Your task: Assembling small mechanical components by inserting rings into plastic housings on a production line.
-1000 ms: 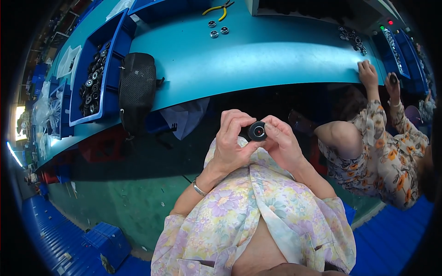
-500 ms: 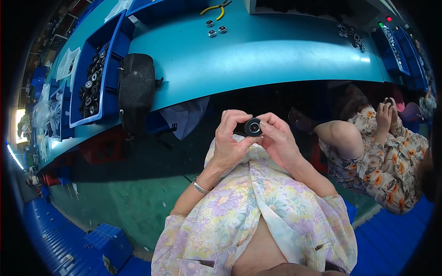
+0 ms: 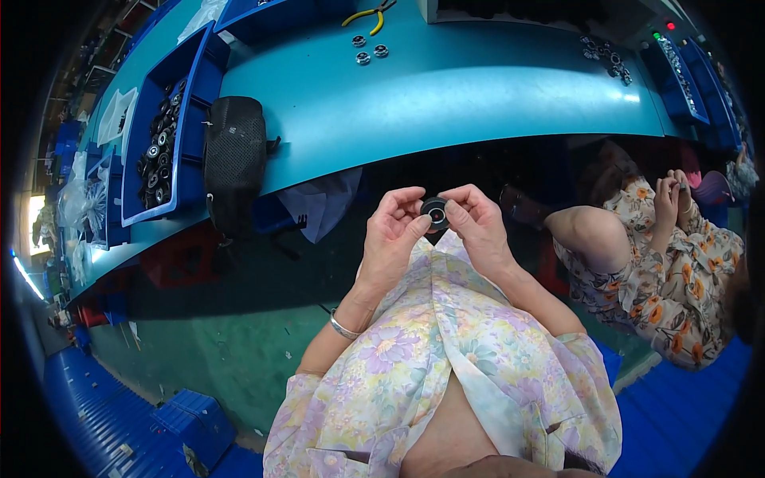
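Note:
Over my lap, a small black wheel-like disc (image 3: pixel 434 213) with a silvery ring and a dark centre faces up between my hands. My right hand (image 3: pixel 480 233) pinches its right side, thumb on the face and the fingers behind. My left hand (image 3: pixel 389 241) is closed at its left edge, with the thumb tip against the lower rim and the index finger curled above. The underside of the disc is hidden.
On the turquoise table (image 3: pixel 446 95) are a black mesh bag (image 3: pixel 235 147), yellow-handled pliers (image 3: pixel 368 13) and three silvery round parts (image 3: pixel 363 58). A blue bin (image 3: pixel 191 119) holds several black discs. To the right, a seated person (image 3: pixel 665 263) works with both hands near the chest.
The disc has tilted so its face turns more upward and has shifted slightly left. My left fingers have loosened and moved along its edge; the right thumb stays on it.

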The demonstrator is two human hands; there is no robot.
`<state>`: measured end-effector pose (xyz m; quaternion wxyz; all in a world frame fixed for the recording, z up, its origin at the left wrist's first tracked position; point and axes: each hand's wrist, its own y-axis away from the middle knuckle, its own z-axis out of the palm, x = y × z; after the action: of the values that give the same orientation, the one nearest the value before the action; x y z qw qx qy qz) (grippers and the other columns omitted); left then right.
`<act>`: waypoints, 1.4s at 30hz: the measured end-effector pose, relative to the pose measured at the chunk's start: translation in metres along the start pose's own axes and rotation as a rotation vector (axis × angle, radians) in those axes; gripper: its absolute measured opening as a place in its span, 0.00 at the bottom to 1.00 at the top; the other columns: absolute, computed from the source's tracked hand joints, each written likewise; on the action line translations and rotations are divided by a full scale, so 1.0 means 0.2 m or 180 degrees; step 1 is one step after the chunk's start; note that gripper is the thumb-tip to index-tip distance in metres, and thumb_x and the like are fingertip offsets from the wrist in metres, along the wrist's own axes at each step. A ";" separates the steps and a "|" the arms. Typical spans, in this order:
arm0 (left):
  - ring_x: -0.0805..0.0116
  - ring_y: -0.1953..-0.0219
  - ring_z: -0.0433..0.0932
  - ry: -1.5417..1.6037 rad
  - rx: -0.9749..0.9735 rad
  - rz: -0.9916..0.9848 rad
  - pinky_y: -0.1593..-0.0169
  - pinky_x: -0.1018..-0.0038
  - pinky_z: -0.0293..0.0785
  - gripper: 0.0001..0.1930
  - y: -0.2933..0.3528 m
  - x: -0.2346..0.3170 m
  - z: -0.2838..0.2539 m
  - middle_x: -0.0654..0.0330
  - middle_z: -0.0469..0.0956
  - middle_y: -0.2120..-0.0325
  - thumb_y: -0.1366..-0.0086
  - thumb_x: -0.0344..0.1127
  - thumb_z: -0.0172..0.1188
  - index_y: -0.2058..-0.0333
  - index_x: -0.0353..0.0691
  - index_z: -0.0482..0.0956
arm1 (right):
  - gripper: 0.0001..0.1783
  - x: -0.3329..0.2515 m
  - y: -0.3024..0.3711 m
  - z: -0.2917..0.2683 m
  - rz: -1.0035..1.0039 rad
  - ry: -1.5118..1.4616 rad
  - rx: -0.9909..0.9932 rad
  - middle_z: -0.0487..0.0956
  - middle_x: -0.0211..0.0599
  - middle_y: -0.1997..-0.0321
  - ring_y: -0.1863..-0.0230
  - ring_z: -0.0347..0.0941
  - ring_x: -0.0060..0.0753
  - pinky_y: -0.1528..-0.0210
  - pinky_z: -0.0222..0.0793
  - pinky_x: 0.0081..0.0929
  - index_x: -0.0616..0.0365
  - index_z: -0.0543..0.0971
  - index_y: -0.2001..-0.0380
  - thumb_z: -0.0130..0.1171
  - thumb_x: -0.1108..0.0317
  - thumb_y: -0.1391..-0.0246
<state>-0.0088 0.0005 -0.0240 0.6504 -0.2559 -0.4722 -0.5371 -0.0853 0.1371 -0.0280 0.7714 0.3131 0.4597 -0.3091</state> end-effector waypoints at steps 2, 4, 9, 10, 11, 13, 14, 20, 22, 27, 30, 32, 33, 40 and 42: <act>0.76 0.62 0.75 0.0247 0.0135 0.0038 0.55 0.76 0.76 0.15 0.00 -0.01 0.02 0.59 0.74 0.60 0.38 0.24 0.58 0.52 0.31 0.70 | 0.10 0.00 0.01 0.01 -0.0057 -0.0185 0.0010 0.78 0.32 0.64 0.63 0.74 0.18 0.58 0.71 0.18 0.64 0.73 0.60 0.56 0.67 0.39; 0.76 0.63 0.75 0.0121 0.0145 0.0015 0.57 0.78 0.76 0.13 -0.01 0.01 0.04 0.60 0.75 0.62 0.36 0.25 0.57 0.53 0.31 0.71 | 0.10 0.00 0.02 0.01 -0.0261 0.0191 0.0043 0.78 0.34 0.62 0.61 0.74 0.20 0.56 0.72 0.20 0.65 0.73 0.59 0.56 0.69 0.40; 0.75 0.65 0.76 -0.0565 -0.0282 -0.0397 0.59 0.78 0.76 0.10 -0.03 0.06 -0.04 0.60 0.76 0.64 0.34 0.29 0.55 0.55 0.31 0.72 | 0.10 -0.03 0.01 -0.03 -0.0338 0.0604 -0.0079 0.78 0.33 0.64 0.63 0.74 0.18 0.59 0.71 0.18 0.65 0.74 0.59 0.57 0.72 0.41; 0.74 0.65 0.77 -0.0694 -0.0418 -0.0498 0.59 0.76 0.77 0.11 -0.03 0.06 -0.05 0.60 0.77 0.63 0.34 0.31 0.56 0.56 0.31 0.73 | 0.09 -0.04 0.01 -0.03 -0.0374 0.0660 -0.0138 0.78 0.31 0.66 0.64 0.73 0.17 0.61 0.70 0.16 0.65 0.75 0.59 0.57 0.73 0.42; 0.74 0.65 0.77 -0.0696 -0.0420 -0.0502 0.59 0.76 0.77 0.11 -0.02 0.07 -0.05 0.60 0.77 0.63 0.34 0.31 0.56 0.56 0.31 0.73 | 0.09 -0.04 0.00 -0.04 -0.0372 0.0658 -0.0134 0.78 0.31 0.66 0.64 0.73 0.17 0.61 0.70 0.16 0.65 0.75 0.59 0.57 0.73 0.42; 0.74 0.66 0.77 -0.0580 -0.0356 -0.0444 0.60 0.78 0.76 0.11 -0.01 0.07 -0.03 0.60 0.77 0.64 0.33 0.31 0.55 0.55 0.31 0.72 | 0.09 -0.05 -0.02 -0.05 -0.0077 0.0415 -0.0287 0.78 0.30 0.66 0.65 0.72 0.16 0.61 0.70 0.16 0.65 0.75 0.58 0.57 0.74 0.42; 0.74 0.66 0.77 -0.0584 -0.0356 -0.0444 0.60 0.78 0.76 0.11 -0.01 0.07 -0.02 0.60 0.77 0.64 0.33 0.31 0.55 0.55 0.31 0.72 | 0.09 -0.04 -0.03 -0.06 -0.0078 0.0412 -0.0287 0.78 0.30 0.66 0.65 0.72 0.16 0.61 0.70 0.16 0.65 0.75 0.58 0.57 0.74 0.42; 0.73 0.66 0.79 -0.0107 0.0111 -0.0402 0.60 0.77 0.77 0.10 -0.02 0.01 0.01 0.58 0.77 0.63 0.32 0.31 0.53 0.56 0.31 0.70 | 0.11 0.01 -0.01 0.00 -0.0443 0.0500 0.0106 0.77 0.31 0.63 0.64 0.72 0.17 0.60 0.70 0.17 0.65 0.75 0.56 0.56 0.75 0.42; 0.75 0.67 0.79 -0.0013 0.0170 -0.0474 0.64 0.79 0.76 0.07 -0.02 0.03 0.02 0.58 0.77 0.66 0.32 0.29 0.53 0.59 0.31 0.70 | 0.11 0.02 0.00 -0.01 -0.0481 0.0586 0.0048 0.77 0.31 0.63 0.64 0.72 0.17 0.61 0.70 0.17 0.65 0.75 0.56 0.56 0.75 0.42; 0.74 0.68 0.79 -0.0503 -0.0244 -0.0459 0.64 0.79 0.77 0.08 -0.03 0.06 -0.03 0.58 0.77 0.68 0.31 0.31 0.51 0.59 0.32 0.70 | 0.12 -0.02 0.00 -0.07 -0.0558 0.1212 -0.0324 0.78 0.35 0.59 0.60 0.74 0.21 0.55 0.72 0.21 0.66 0.75 0.54 0.55 0.75 0.42; 0.73 0.68 0.79 -0.0345 -0.0287 -0.0573 0.63 0.78 0.77 0.09 -0.02 0.03 -0.03 0.59 0.77 0.69 0.30 0.33 0.51 0.59 0.32 0.70 | 0.10 -0.04 -0.02 -0.08 -0.0016 0.0238 -0.0498 0.78 0.30 0.63 0.63 0.73 0.18 0.59 0.70 0.18 0.65 0.77 0.57 0.54 0.75 0.41; 0.71 0.68 0.80 -0.0279 -0.0261 -0.0579 0.63 0.77 0.77 0.10 -0.02 0.02 -0.03 0.58 0.78 0.68 0.30 0.35 0.51 0.59 0.33 0.70 | 0.10 -0.03 -0.04 -0.09 0.0084 0.0147 -0.0546 0.79 0.30 0.64 0.63 0.73 0.17 0.59 0.69 0.18 0.65 0.77 0.56 0.53 0.74 0.40; 0.74 0.69 0.79 -0.0348 -0.0220 -0.0578 0.64 0.78 0.76 0.09 -0.03 0.03 -0.03 0.59 0.77 0.70 0.30 0.34 0.51 0.61 0.33 0.71 | 0.10 -0.03 -0.04 -0.09 0.0085 0.0148 -0.0552 0.79 0.30 0.64 0.63 0.73 0.17 0.59 0.69 0.18 0.65 0.77 0.56 0.53 0.74 0.40; 0.79 0.76 0.75 -0.0733 -0.0332 -0.0607 0.73 0.83 0.70 0.07 -0.04 0.07 -0.05 0.64 0.75 0.75 0.31 0.33 0.51 0.65 0.34 0.71 | 0.09 -0.05 -0.04 -0.08 0.0086 0.0501 -0.0702 0.79 0.31 0.65 0.64 0.73 0.17 0.59 0.70 0.18 0.65 0.76 0.58 0.54 0.73 0.40; 0.78 0.77 0.76 -0.0780 -0.0288 -0.0600 0.75 0.84 0.70 0.08 -0.03 0.06 -0.04 0.64 0.75 0.75 0.32 0.34 0.52 0.66 0.35 0.72 | 0.09 -0.05 -0.04 -0.07 0.0098 0.0528 -0.0670 0.79 0.32 0.65 0.64 0.74 0.18 0.59 0.72 0.19 0.65 0.76 0.59 0.55 0.72 0.40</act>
<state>-0.0121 -0.0146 -0.0178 0.5225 -0.3031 -0.5453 -0.5812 -0.1017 0.1446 -0.0264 0.7640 0.2619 0.5470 -0.2204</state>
